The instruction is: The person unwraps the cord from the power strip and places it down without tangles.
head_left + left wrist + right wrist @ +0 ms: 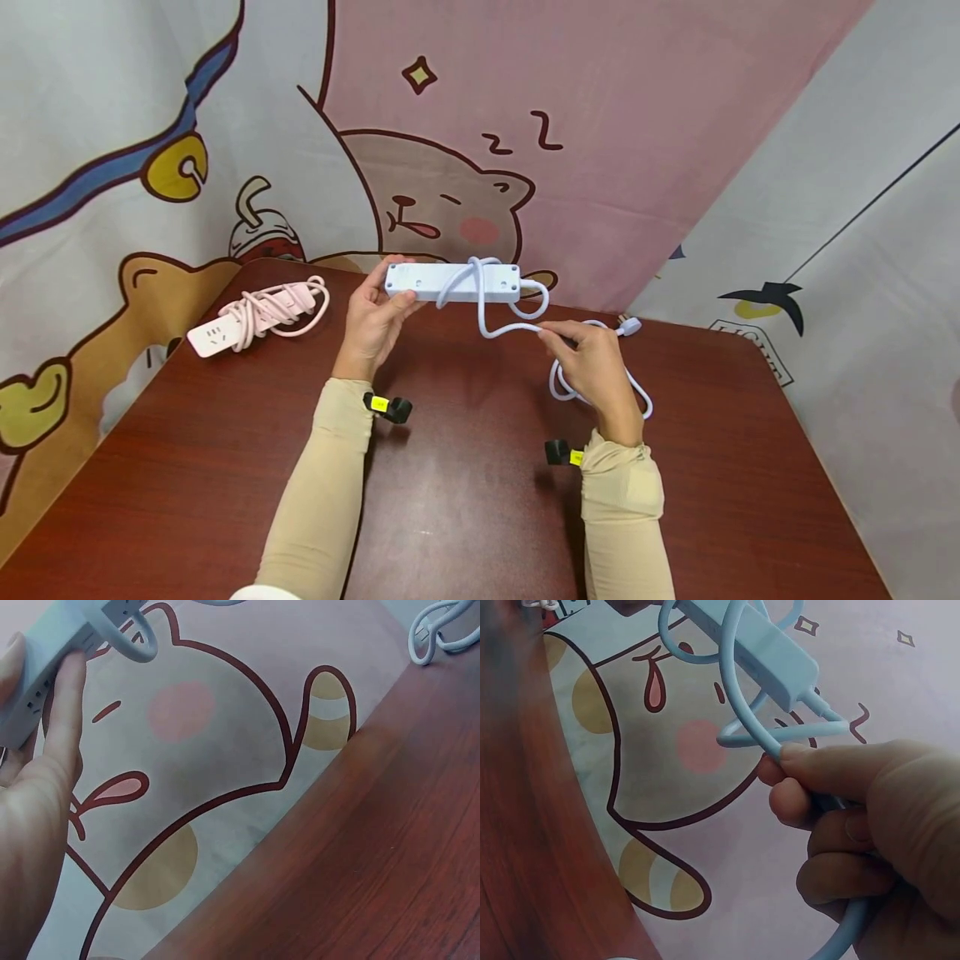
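My left hand grips one end of a white power strip, raised above the far part of the table with its screwed underside facing me. The strip's cord leaves its right end, loops back and passes around the body. Pinched between thumb and fingers of my right hand is that cord, to the right of the strip; the right wrist view shows the cord running into the fingers and out below the palm. Beyond the right hand, more cord lies in loose loops, ending at a plug.
A pink power strip wrapped in its own cord lies at the table's far left. The dark red wooden table meets a printed cartoon curtain along its back edge. A black wrist device sits on each sleeve.
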### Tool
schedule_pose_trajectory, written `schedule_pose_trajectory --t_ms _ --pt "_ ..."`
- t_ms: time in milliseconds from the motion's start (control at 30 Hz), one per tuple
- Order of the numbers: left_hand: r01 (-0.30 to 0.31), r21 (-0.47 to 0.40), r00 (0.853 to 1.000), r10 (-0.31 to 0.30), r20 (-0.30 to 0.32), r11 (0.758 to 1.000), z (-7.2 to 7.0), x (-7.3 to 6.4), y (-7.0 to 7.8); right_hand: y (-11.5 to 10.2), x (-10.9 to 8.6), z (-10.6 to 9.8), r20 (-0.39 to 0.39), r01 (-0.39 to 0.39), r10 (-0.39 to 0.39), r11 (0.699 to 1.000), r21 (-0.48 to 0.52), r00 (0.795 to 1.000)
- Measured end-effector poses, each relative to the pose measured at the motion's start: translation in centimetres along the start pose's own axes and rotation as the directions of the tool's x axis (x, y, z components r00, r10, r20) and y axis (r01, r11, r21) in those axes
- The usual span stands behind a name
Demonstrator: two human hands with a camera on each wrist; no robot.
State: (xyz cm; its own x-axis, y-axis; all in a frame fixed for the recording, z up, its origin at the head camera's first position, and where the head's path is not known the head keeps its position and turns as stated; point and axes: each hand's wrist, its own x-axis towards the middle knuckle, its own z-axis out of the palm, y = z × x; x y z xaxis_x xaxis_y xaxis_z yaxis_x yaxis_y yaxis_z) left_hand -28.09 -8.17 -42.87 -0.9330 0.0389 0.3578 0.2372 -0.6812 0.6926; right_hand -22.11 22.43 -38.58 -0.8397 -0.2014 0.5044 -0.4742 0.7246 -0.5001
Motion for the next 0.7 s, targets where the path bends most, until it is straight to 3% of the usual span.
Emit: schedule_pose_trajectory --t_ms 433,567,700 --pt "0.003 0.037 0.999 -0.001 -0.050 0.999 0.01 0.03 -0.28 -0.75 -0.19 -0.53 0.108 -0.098 0.094 0.995 0.035 0.990" --pt "0.002 0.048 0.998 0.001 -0.057 0.999 0.02 0.07 -0.37 -0.91 -0.18 -0.60 0.133 -0.091 0.082 0.994 0.061 0.988" --pt "-0.004 0.060 0.999 0.007 -0.054 0.998 0.00 0.14 -0.42 -1.01 -0.08 -0.68 0.119 -0.031 0.024 0.998 0.060 0.993"
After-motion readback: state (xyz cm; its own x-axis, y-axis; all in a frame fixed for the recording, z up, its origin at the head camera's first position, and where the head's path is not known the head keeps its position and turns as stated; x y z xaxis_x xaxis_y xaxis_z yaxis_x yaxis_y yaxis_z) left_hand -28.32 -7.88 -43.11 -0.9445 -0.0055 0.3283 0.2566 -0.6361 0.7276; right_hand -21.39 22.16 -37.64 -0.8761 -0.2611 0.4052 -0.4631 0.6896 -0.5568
